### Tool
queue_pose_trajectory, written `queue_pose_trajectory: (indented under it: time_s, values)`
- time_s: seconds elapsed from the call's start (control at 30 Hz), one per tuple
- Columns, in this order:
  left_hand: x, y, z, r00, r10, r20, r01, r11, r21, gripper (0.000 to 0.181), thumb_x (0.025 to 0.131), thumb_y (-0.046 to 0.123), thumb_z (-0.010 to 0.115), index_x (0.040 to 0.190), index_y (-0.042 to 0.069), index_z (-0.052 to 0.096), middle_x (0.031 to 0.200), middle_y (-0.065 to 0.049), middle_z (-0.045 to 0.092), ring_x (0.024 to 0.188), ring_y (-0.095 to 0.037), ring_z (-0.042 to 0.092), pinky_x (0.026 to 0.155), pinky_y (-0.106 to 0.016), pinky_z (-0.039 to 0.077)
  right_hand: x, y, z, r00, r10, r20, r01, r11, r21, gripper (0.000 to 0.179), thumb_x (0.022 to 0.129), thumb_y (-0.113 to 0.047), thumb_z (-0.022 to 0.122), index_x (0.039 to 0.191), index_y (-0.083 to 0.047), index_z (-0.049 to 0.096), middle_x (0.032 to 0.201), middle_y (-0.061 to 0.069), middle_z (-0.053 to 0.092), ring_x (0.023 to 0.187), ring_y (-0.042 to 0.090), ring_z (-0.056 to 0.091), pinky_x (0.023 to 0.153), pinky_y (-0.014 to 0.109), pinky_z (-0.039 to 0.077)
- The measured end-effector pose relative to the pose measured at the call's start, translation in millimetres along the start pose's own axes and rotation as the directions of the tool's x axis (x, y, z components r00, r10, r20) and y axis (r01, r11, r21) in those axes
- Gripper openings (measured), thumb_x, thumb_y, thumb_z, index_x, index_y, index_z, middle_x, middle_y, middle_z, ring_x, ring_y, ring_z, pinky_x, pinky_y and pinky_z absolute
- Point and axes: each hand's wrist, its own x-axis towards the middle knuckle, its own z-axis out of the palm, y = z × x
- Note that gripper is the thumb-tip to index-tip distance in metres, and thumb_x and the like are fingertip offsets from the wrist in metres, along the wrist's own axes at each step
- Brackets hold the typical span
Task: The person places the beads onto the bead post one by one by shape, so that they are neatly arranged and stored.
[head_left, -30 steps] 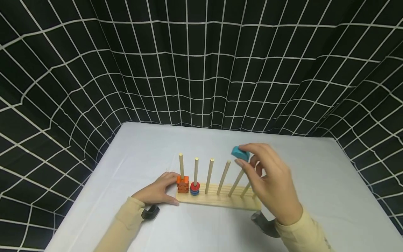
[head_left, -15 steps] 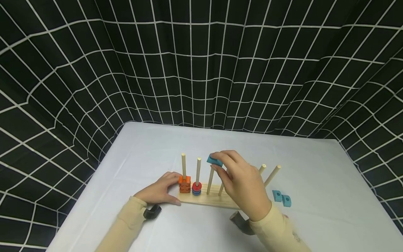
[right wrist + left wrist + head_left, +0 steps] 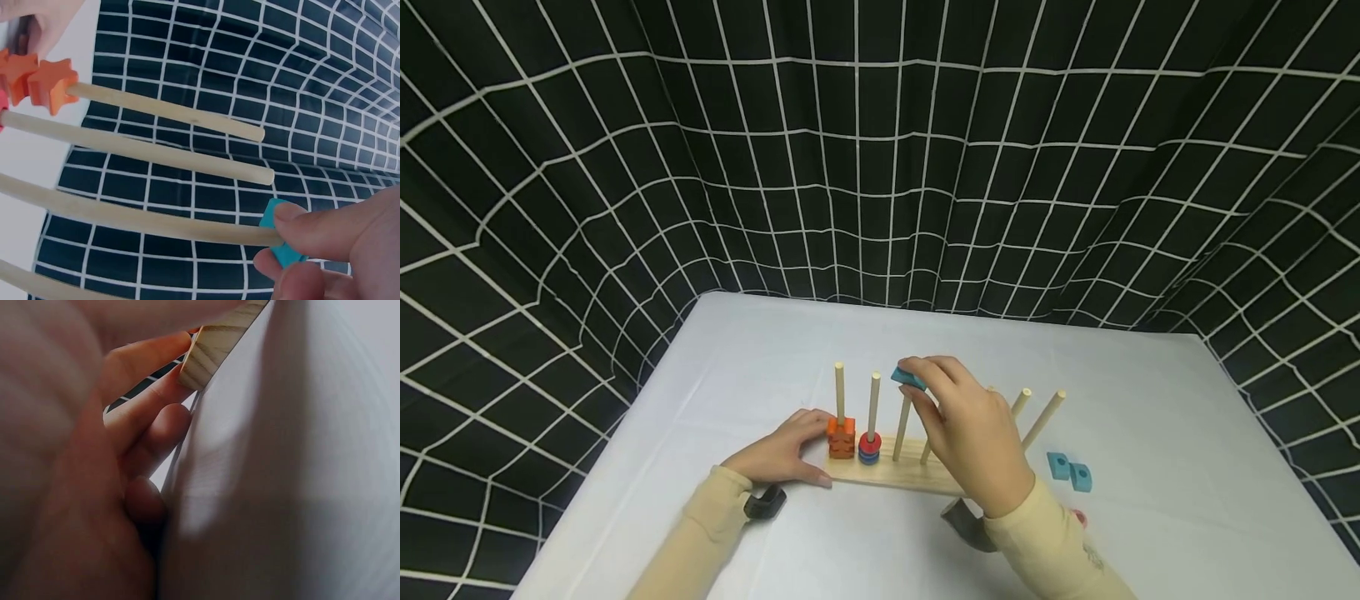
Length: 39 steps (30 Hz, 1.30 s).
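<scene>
My right hand (image 3: 973,437) pinches a turquoise block (image 3: 908,377) between thumb and fingers at the top of the third peg (image 3: 902,429) from the left. In the right wrist view, that peg's tip (image 3: 269,235) meets the block (image 3: 270,215); whether it has entered the hole is hidden. My left hand (image 3: 782,450) holds the left end of the wooden peg board (image 3: 880,475), thumb at the front and fingers behind; the left wrist view shows fingertips against the board's end (image 3: 206,356). Orange star-shaped pieces (image 3: 841,439) fill the first peg's base, and red and blue rings (image 3: 869,448) the second's.
Two turquoise blocks with holes (image 3: 1058,466) lie right of the board on the white table (image 3: 1150,417). A pinkish-red piece (image 3: 1079,517) shows partly behind the right sleeve. Further upright pegs (image 3: 1043,421) rise beyond the right hand. A black gridded curtain (image 3: 865,167) surrounds the table.
My right hand has carried the turquoise block leftward to the third peg's top, uncovering two turquoise blocks on the right. Over the last half second it has barely moved. The left hand stays on the board.
</scene>
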Motion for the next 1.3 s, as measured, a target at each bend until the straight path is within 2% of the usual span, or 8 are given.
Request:
queue_pose_trajectory:
  time_s: [0.1, 0.23, 0.4, 0.57, 0.67, 0.83, 1.0, 1.3]
  values:
    - [-0.3, -2.3, 1.3, 1.000, -0.007, 0.005, 0.007, 1.000, 0.010, 0.077, 0.068, 0.049, 0.080, 0.136, 0.026, 0.052, 0.140, 0.012, 0.042, 0.134, -0.014, 0.031, 0.113, -0.047, 0.027, -0.1, 0.4, 0.6, 1.000, 0.000, 0.005, 0.000, 1.000, -0.005, 0.029, 0.085, -0.013, 0.073, 0.112, -0.014, 0.065, 0.101, 0.000, 0.067, 0.052, 0.008, 0.057, 0.042, 0.014, 0.038]
    - [-0.5, -3.9, 1.6, 1.000, -0.013, 0.004, 0.013, 1.000, 0.020, 0.079, 0.067, 0.051, 0.080, 0.136, 0.026, 0.052, 0.141, 0.013, 0.041, 0.134, -0.013, 0.031, 0.114, -0.046, 0.027, 0.3, 0.0, 0.5, 1.000, -0.008, 0.013, 0.009, 0.999, -0.038, 0.027, 0.085, -0.014, 0.073, 0.111, -0.015, 0.065, 0.099, -0.001, 0.067, 0.050, 0.008, 0.056, 0.040, 0.014, 0.033]
    - [0.0, -4.6, 2.7, 1.000, -0.013, 0.006, 0.013, 1.000, 0.009, 0.079, 0.068, 0.051, 0.080, 0.137, 0.026, 0.051, 0.141, 0.012, 0.041, 0.134, -0.013, 0.030, 0.114, -0.046, 0.027, -2.6, 0.8, 0.5, 0.997, 0.009, 0.074, -0.004, 0.998, -0.064, 0.028, 0.085, -0.015, 0.073, 0.111, -0.016, 0.065, 0.097, -0.001, 0.067, 0.053, 0.008, 0.055, 0.042, 0.016, 0.035]
    - [-0.1, -5.0, 3.4, 1.000, -0.007, -0.002, 0.007, 1.000, -0.001, 0.078, 0.068, 0.050, 0.081, 0.136, 0.026, 0.052, 0.140, 0.013, 0.041, 0.134, -0.012, 0.030, 0.114, -0.045, 0.027, -9.3, 0.7, 5.2, 0.990, 0.024, 0.141, -0.009, 0.994, -0.107, 0.034, 0.087, -0.017, 0.071, 0.120, -0.018, 0.062, 0.100, 0.001, 0.066, 0.043, 0.002, 0.040, 0.041, 0.013, 0.034]
    - [-0.4, -4.7, 3.8, 1.000, 0.000, -0.003, 0.000, 1.000, -0.005, 0.077, 0.068, 0.050, 0.081, 0.136, 0.026, 0.052, 0.140, 0.013, 0.041, 0.134, -0.012, 0.031, 0.114, -0.046, 0.027, -14.7, 0.4, 9.9, 0.985, 0.021, 0.171, 0.009, 0.985, -0.170, 0.035, 0.089, -0.017, 0.069, 0.123, -0.021, 0.060, 0.104, 0.004, 0.065, 0.039, 0.002, 0.031, 0.038, 0.011, 0.030]
    - [-0.7, -4.3, 3.9, 1.000, 0.011, -0.004, -0.011, 1.000, -0.003, 0.077, 0.068, 0.051, 0.080, 0.136, 0.026, 0.053, 0.141, 0.012, 0.042, 0.134, -0.014, 0.031, 0.114, -0.046, 0.027, -26.7, 1.1, 22.6, 0.979, -0.010, 0.203, 0.061, 0.967, -0.247, 0.037, 0.084, -0.010, 0.071, 0.119, -0.019, 0.061, 0.104, 0.008, 0.064, 0.038, 0.003, 0.034, 0.035, 0.015, 0.030]
    - [-1.0, -4.3, 2.6, 1.000, 0.001, 0.000, -0.001, 1.000, 0.004, 0.079, 0.068, 0.053, 0.080, 0.136, 0.025, 0.052, 0.142, 0.011, 0.040, 0.134, -0.013, 0.031, 0.114, -0.045, 0.027, -43.1, 5.9, 42.9, 0.972, -0.018, 0.234, 0.083, 0.958, -0.273, 0.035, 0.083, -0.014, 0.074, 0.114, -0.017, 0.061, 0.093, 0.005, 0.063, 0.038, 0.002, 0.033, 0.033, 0.018, 0.029]
    - [0.0, -5.0, 1.8, 1.000, 0.000, 0.001, 0.000, 1.000, 0.027, 0.082, 0.068, 0.054, 0.079, 0.137, 0.020, 0.051, 0.143, 0.006, 0.040, 0.135, -0.018, 0.032, 0.114, -0.047, 0.027, -71.4, 12.3, 72.7, 0.929, 0.030, 0.368, 0.086, 0.952, -0.294, 0.029, 0.083, -0.014, 0.073, 0.109, -0.016, 0.061, 0.086, 0.004, 0.062, 0.039, 0.003, 0.029, 0.033, 0.018, 0.031]
